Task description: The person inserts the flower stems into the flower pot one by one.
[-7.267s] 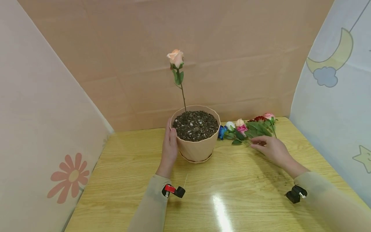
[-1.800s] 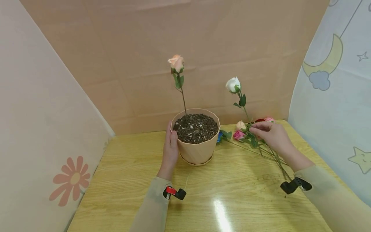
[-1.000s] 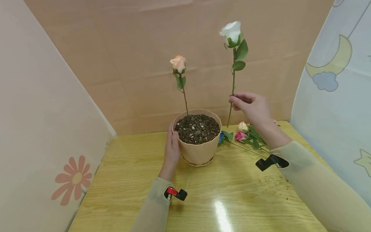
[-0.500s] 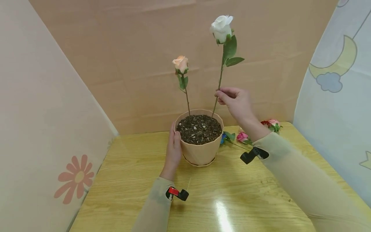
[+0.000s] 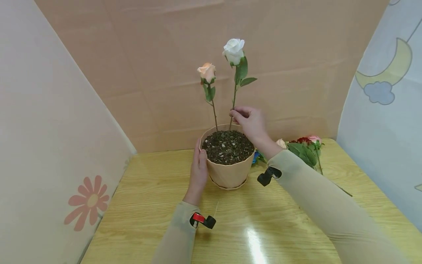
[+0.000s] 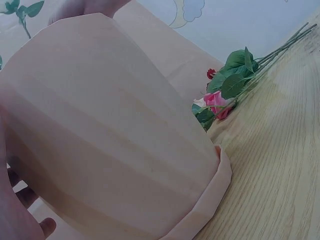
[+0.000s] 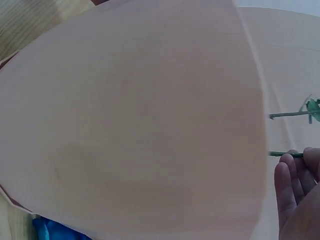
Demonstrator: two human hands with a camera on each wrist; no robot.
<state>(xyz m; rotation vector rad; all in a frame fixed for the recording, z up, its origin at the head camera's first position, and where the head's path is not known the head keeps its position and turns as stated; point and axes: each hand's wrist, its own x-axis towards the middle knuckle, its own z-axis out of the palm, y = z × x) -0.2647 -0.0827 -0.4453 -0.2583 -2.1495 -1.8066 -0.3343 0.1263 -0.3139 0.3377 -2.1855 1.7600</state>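
My right hand (image 5: 254,124) pinches the stem of a white rose (image 5: 234,51) between thumb and fingers. The stem's lower end meets the soil (image 5: 227,146) at the back of a peach-coloured flowerpot (image 5: 230,175); how deep it goes I cannot tell. To its left a peach rose (image 5: 207,73) stands upright in the same soil. My left hand (image 5: 198,174) rests against the pot's left side, fingers and thumb extended along the wall. The pot wall (image 6: 110,120) fills most of the left wrist view. In the right wrist view the pinching hand (image 7: 302,200) shows beyond the pot's rim.
Right of the pot lie loose flowers: a blue one (image 5: 256,157) close to it, a pale peach one (image 5: 281,143), a dark red one (image 5: 301,140) and a pink one (image 5: 314,139). A deep pink rose (image 6: 220,105) shows in the left wrist view. A saucer (image 5: 229,187) sits under the pot.
The white rose was lifted from the loose flowers, carried left over the pot, then lowered until its stem met the soil. My left hand has stayed at the pot's side.
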